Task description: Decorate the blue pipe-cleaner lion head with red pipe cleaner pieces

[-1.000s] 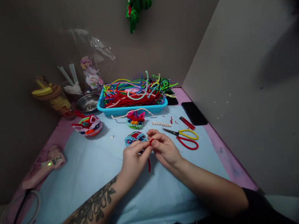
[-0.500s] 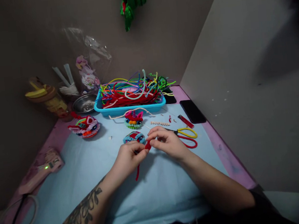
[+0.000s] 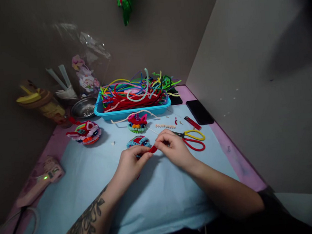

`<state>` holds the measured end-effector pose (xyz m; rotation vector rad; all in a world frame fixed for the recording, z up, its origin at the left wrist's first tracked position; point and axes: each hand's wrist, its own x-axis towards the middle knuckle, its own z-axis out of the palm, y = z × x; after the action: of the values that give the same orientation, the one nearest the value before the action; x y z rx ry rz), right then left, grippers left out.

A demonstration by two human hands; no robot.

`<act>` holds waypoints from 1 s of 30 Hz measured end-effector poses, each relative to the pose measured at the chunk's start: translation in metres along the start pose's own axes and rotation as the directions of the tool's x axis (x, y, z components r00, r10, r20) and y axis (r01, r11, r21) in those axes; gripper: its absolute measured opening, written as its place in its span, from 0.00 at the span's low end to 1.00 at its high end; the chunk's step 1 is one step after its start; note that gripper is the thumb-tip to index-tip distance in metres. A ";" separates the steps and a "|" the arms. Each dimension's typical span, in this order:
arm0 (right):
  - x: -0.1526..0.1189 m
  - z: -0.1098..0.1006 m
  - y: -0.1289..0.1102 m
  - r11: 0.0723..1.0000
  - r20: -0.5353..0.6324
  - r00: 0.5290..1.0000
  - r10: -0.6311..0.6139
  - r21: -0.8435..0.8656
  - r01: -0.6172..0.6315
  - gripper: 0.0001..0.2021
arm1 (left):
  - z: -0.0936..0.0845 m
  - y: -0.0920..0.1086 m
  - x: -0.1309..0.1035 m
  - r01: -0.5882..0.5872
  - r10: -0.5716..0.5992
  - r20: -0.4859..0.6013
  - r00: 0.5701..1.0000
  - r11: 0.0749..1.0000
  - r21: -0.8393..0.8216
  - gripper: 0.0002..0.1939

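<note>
A short stretch of red pipe cleaner (image 3: pixel 153 149) spans the gap between my two hands. My left hand (image 3: pixel 134 160) pinches one end and my right hand (image 3: pixel 172 146) pinches the other; the fingertips hide both ends. Just behind my left fingers sits a light-blue and red pipe-cleaner figure (image 3: pixel 138 140), partly covered. Beyond it stands a pink, orange and green figure (image 3: pixel 137 123) with a pale strand across its back. Right of my right hand lie scissors (image 3: pixel 194 139) with one yellow and one red handle.
A blue tray (image 3: pixel 134 113) heaped with pipe cleaners stands at the back. To the left are a finished red and pink figure (image 3: pixel 86 133), a metal bowl (image 3: pixel 83 108) and a pink device (image 3: pixel 45 177) with a green light. A red lighter (image 3: pixel 192 123) and a black phone (image 3: pixel 199 112) lie at right.
My hands have drawn slightly apart, the red pipe cleaner stretched straighter between them. Its tail hanging below my left hand shows much less now. The whole view has shifted a little.
</note>
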<state>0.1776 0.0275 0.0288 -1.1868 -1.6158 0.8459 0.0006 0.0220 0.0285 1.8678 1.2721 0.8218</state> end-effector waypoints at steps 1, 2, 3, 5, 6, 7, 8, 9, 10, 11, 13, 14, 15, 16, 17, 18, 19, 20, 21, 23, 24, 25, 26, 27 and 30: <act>0.000 0.001 0.000 1.000 -0.009 1.000 0.010 0.011 -0.010 0.07 | 0.001 0.000 0.000 0.005 -0.005 -0.005 1.000 1.000 -0.002 0.07; -0.001 0.002 0.000 0.999 -0.016 1.000 0.021 0.025 -0.021 0.07 | 0.001 0.001 0.000 0.009 -0.009 -0.011 1.000 1.000 -0.005 0.07; -0.001 0.003 0.001 0.999 -0.021 0.999 0.033 0.042 -0.032 0.07 | 0.002 0.002 0.000 0.012 -0.013 -0.021 1.000 1.000 -0.009 0.07; -0.002 0.005 0.002 0.995 -0.022 0.998 0.057 0.088 -0.055 0.07 | 0.002 0.004 0.000 0.022 -0.023 -0.045 0.999 1.000 -0.021 0.06; -0.002 0.005 0.002 0.992 -0.017 0.998 0.063 0.113 -0.061 0.07 | 0.002 0.004 0.000 0.030 -0.032 -0.050 0.998 0.999 -0.036 0.06; -0.001 0.005 0.003 0.988 -0.007 0.998 0.061 0.140 -0.059 0.08 | 0.002 0.005 0.001 0.046 -0.048 -0.041 0.998 0.997 -0.062 0.07; -0.001 0.004 0.004 0.985 0.007 0.999 0.050 0.167 -0.050 0.08 | 0.001 0.006 0.001 0.070 -0.072 -0.017 0.997 0.992 -0.103 0.07; 0.000 0.003 0.005 0.980 0.025 0.999 0.033 0.194 -0.037 0.08 | -0.001 0.006 0.002 0.103 -0.101 0.022 0.995 0.983 -0.155 0.08; 0.001 0.001 0.005 0.975 0.048 0.999 0.012 0.221 -0.023 0.07 | -0.002 0.006 0.002 0.145 -0.133 0.069 0.989 0.966 -0.213 0.09; 0.002 -0.001 0.006 0.968 0.073 0.997 -0.010 0.250 -0.009 0.07 | -0.004 0.007 0.002 0.189 -0.162 0.116 0.980 0.944 -0.271 0.09; 0.003 -0.005 0.007 0.955 0.112 0.993 -0.046 0.295 0.011 0.08 | -0.006 0.007 0.002 0.262 -0.201 0.197 0.960 0.893 -0.365 0.10; 0.004 -0.007 0.008 0.952 0.123 0.991 -0.059 0.306 0.018 0.09 | -0.007 0.007 0.002 0.288 -0.210 0.228 0.951 0.871 -0.399 0.10; 0.004 -0.008 0.008 0.951 0.130 0.989 -0.067 0.309 0.024 0.09 | -0.008 0.007 0.002 0.310 -0.215 0.255 0.943 0.850 -0.426 0.10; 0.004 -0.009 0.008 0.952 0.131 0.989 -0.070 0.306 0.027 0.10 | -0.009 0.006 0.002 0.330 -0.220 0.278 0.935 0.829 -0.451 0.10; 0.004 -0.009 0.009 0.953 0.128 0.989 -0.070 0.303 0.029 0.10 | -0.009 0.006 0.002 0.350 -0.227 0.299 0.927 0.808 -0.473 0.10; 0.004 -0.009 0.009 0.953 0.127 0.989 -0.071 0.302 0.029 0.11 | -0.008 0.006 0.003 0.371 -0.236 0.315 0.919 0.787 -0.493 0.10; 0.004 -0.008 0.008 0.951 0.128 0.989 -0.075 0.306 0.033 0.12 | -0.008 0.006 0.003 0.389 -0.245 0.328 0.913 0.768 -0.509 0.11; 0.003 -0.008 0.008 0.949 0.126 0.988 -0.085 0.313 0.042 0.12 | -0.008 0.006 0.003 0.405 -0.253 0.340 0.906 0.751 -0.521 0.11; 0.003 -0.007 0.008 0.946 0.120 0.988 -0.100 0.319 0.057 0.11 | -0.007 0.006 0.003 0.419 -0.260 0.350 0.900 0.738 -0.529 0.11; 0.002 -0.007 0.008 0.943 0.098 0.986 -0.137 0.319 0.099 0.07 | -0.007 0.006 0.003 0.438 -0.265 0.371 0.890 0.723 -0.535 0.12; 0.002 -0.007 0.007 0.941 0.083 0.984 -0.157 0.314 0.124 0.05 | -0.007 0.006 0.003 0.444 -0.264 0.380 0.886 0.719 -0.535 0.13; 0.001 -0.007 0.008 0.940 0.070 0.982 -0.177 0.307 0.148 0.04 | -0.007 0.007 0.003 0.448 -0.263 0.388 0.883 0.717 -0.534 0.13; 0.001 -0.007 0.008 0.939 0.061 0.978 -0.197 0.298 0.171 0.03 | -0.008 0.008 0.003 0.452 -0.264 0.393 0.881 0.717 -0.531 0.13; 0.001 -0.008 0.008 0.938 0.058 0.974 -0.217 0.290 0.192 0.04 | -0.008 0.009 0.003 0.454 -0.264 0.397 0.879 0.720 -0.526 0.13; 0.000 -0.009 0.008 0.935 0.061 0.963 -0.261 0.264 0.236 0.06 | -0.010 0.012 0.003 0.455 -0.269 0.397 0.877 0.731 -0.509 0.12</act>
<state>0.1882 0.0300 0.0245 -0.7532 -1.6357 0.9238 -0.0010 0.0242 0.0445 1.1269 0.9906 0.5937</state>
